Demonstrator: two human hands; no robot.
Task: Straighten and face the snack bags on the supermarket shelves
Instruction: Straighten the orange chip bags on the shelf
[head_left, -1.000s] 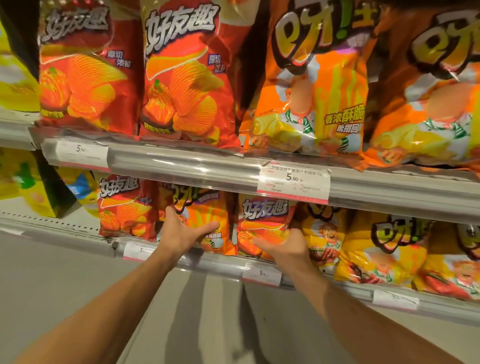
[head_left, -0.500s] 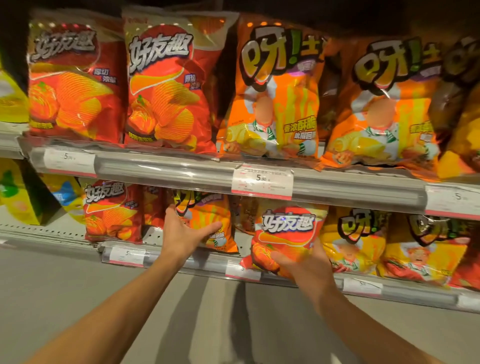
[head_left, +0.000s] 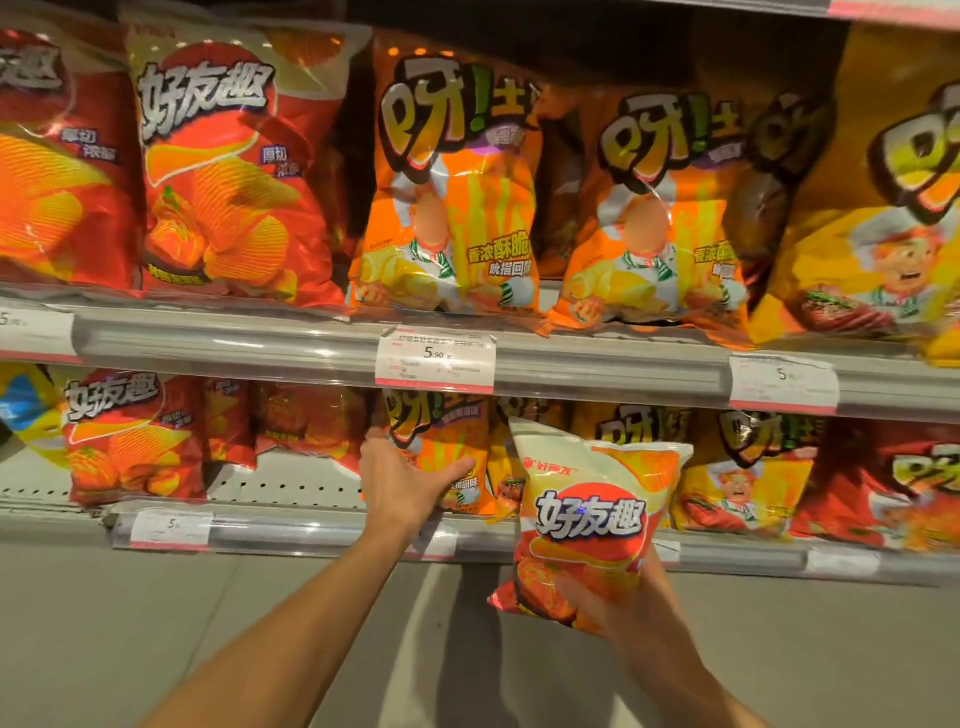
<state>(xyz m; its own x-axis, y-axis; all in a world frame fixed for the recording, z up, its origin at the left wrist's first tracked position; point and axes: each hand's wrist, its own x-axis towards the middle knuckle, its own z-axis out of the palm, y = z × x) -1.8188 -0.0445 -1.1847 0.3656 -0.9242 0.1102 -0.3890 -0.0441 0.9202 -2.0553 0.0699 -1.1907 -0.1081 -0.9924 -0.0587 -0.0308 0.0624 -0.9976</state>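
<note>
Holding a white-topped chip bag (head_left: 592, 525) out in front of the lower shelf (head_left: 322, 535), my right hand (head_left: 631, 605) grips it from below and behind, fingers curled round its bottom edge; most of that hand is hidden by the bag. The bag stands upright with its red round logo facing me, clear of the shelf and just past its front rail.

My left hand (head_left: 402, 480) reaches in over the same rail, fingers straight and spread, thumb out to the right. Its fingertips touch the left edge of an orange bag (head_left: 441, 441) standing on the lower shelf, and I see nothing clasped in that grip.

Left of the orange bag, a bare stretch of perforated shelf floor shows, then a red ridged-chip bag (head_left: 135, 436) near the shelf's left end, with more red bags leaning behind it. Right of the held bag, a yellow chef bag (head_left: 743, 478) and a red bag (head_left: 883, 483) stand along the front edge.

On the upper shelf (head_left: 597, 364), two large red chip bags (head_left: 223, 176) fill the left side, two orange chef bags (head_left: 452, 197) sit in the middle, and a yellow one (head_left: 878, 208) leans at the right edge. A price tag (head_left: 435, 359) reading 5.90 hangs on that shelf's front rail.
</note>
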